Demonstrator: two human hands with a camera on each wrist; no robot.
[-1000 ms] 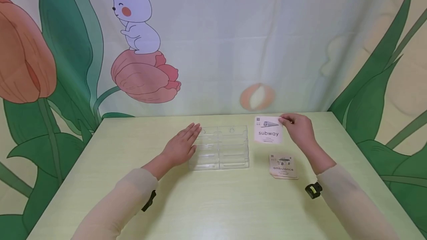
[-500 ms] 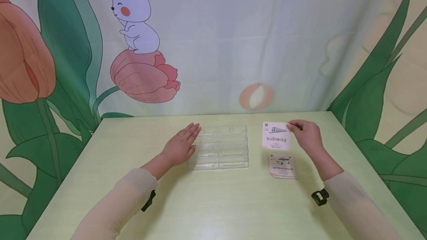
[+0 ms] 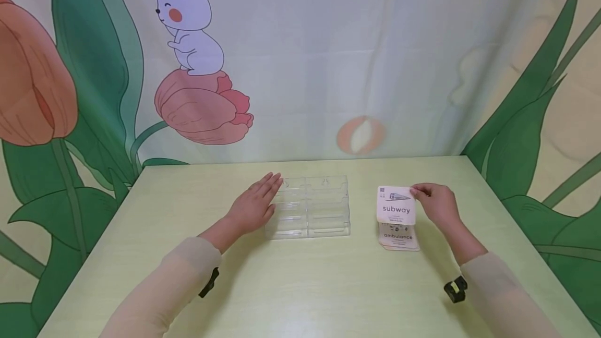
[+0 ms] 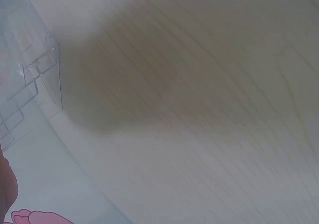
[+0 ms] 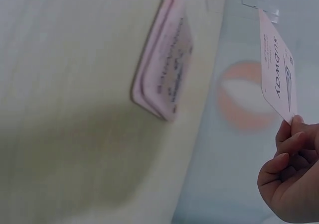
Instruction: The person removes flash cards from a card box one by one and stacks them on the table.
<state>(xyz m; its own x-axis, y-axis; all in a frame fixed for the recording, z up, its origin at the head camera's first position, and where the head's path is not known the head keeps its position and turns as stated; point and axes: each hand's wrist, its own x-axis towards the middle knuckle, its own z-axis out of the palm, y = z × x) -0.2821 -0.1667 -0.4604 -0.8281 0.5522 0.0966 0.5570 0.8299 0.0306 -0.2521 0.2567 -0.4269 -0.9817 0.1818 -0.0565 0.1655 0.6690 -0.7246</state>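
Between thumb and finger, my right hand (image 3: 437, 205) pinches the upper right corner of a white "subway" flash card (image 3: 396, 206). That card is raised, and in the head view it covers the top of a small stack of cards with "ambulance" (image 3: 398, 237) uppermost. In the right wrist view the subway card (image 5: 278, 67) is clearly apart from the card stack (image 5: 164, 59). My left hand (image 3: 252, 205) lies with straight fingers on the left side of a clear plastic rack (image 3: 327, 210) with tiered pockets. Part of the rack (image 4: 42, 64) shows in the left wrist view.
The pale wood-look table (image 3: 300, 286) runs back to a hanging cloth (image 3: 300, 82) printed with a rabbit, tulips and leaves. Small black devices are strapped at both wrists; the right device (image 3: 455, 289) hangs below the sleeve.
My right hand has carried the subway card slightly right and toward me, from beside the rack to over the card stack. The left hand and the rack have stayed put.
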